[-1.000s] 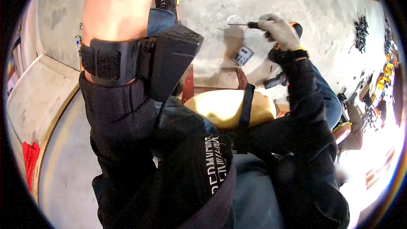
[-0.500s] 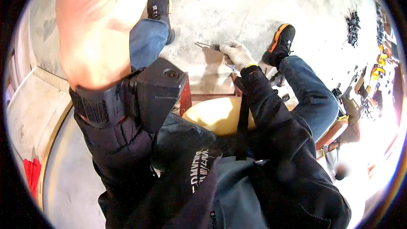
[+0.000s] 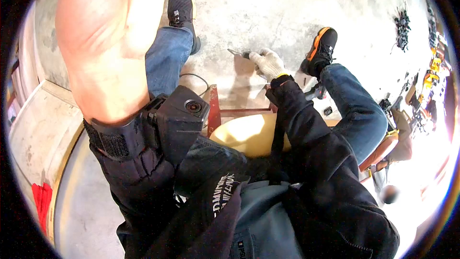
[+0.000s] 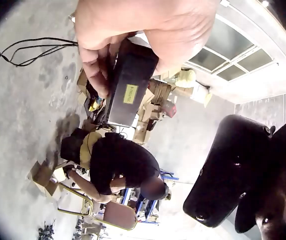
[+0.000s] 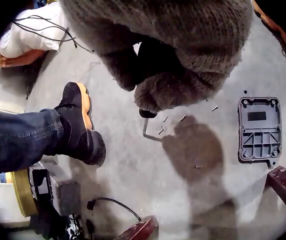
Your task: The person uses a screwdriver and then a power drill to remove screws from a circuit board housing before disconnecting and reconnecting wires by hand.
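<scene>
My bare left hand (image 4: 148, 35) grips a black box with a small yellow label (image 4: 130, 94), held up in front of the room in the left wrist view. The head view cuts off this hand's fingers at its top edge. My right hand (image 3: 269, 63), in a knitted glove, holds a screwdriver (image 5: 146, 123) by its black handle, most of which is hidden in the fingers. Its thin shaft points down over the concrete floor. Beyond the glove, several loose screws (image 5: 183, 118) lie near a grey plastic cover (image 5: 253, 147) with a ribbed inside.
A pale yellow seat (image 3: 244, 133) on red legs (image 3: 213, 108) stands before my body, between my shoes (image 3: 322, 48). A black cable (image 5: 115, 201) lies on the floor. Another person (image 4: 125, 162) bends forward near a chair (image 4: 119, 215) and cardboard boxes (image 4: 44, 177).
My right hand has come left and nearer with the screwdriver. My left arm has shifted left and lower in the head view, showing more of the palm. The grey cover is now hidden there.
</scene>
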A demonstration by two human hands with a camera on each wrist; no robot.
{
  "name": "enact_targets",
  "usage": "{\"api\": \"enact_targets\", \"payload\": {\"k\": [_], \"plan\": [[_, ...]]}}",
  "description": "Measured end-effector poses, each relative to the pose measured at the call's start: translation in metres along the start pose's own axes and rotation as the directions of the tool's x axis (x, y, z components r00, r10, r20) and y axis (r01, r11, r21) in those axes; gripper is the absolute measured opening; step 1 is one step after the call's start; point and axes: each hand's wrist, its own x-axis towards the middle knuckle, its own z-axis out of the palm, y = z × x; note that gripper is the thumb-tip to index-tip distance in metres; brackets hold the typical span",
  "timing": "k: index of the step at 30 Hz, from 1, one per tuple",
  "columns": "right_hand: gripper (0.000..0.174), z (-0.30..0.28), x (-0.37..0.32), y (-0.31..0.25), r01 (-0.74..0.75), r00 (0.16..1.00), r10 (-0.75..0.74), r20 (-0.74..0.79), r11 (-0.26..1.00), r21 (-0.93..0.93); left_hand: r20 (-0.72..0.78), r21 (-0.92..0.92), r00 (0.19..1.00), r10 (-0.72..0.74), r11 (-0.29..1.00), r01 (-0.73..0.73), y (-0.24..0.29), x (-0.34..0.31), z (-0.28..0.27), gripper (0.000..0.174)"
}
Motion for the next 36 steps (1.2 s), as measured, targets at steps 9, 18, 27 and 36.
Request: {"api": "enact_targets", "payload": {"k": [9, 18, 27, 36], "plan": [[0.043, -0.016, -0.006, -0.022, -0.046, 0.999, 0.046, 0.010, 0.998, -0.039, -0.175, 0.086, 0.980, -0.094, 0.990, 0.110, 0.009, 0.013, 0.029, 0.009], [0.045, -0.065, -0.011, -0.051, -0.013, 0.998, 0.013, 0.063, 1.000, 0.009, -0.057, -0.090, 0.995, -0.086, 0.993, 0.080, 0.007, 0.016, 0.014, 0.025], [0.044, -0.219, -0.083, -0.171, 0.260, 0.964, -0.267, -0.013, 0.947, -0.190, 0.166, -0.138, 0.981, -0.100, 0.983, 0.123, -0.004, 0.016, 0.024, 0.028], [0.039, -0.305, -0.168, -0.229, 0.581, 0.788, -0.596, -0.152, 0.803, -0.134, 0.156, -0.100, 0.934, -0.322, 0.936, 0.339, -0.045, 0.029, 0.046, 0.021]]}}
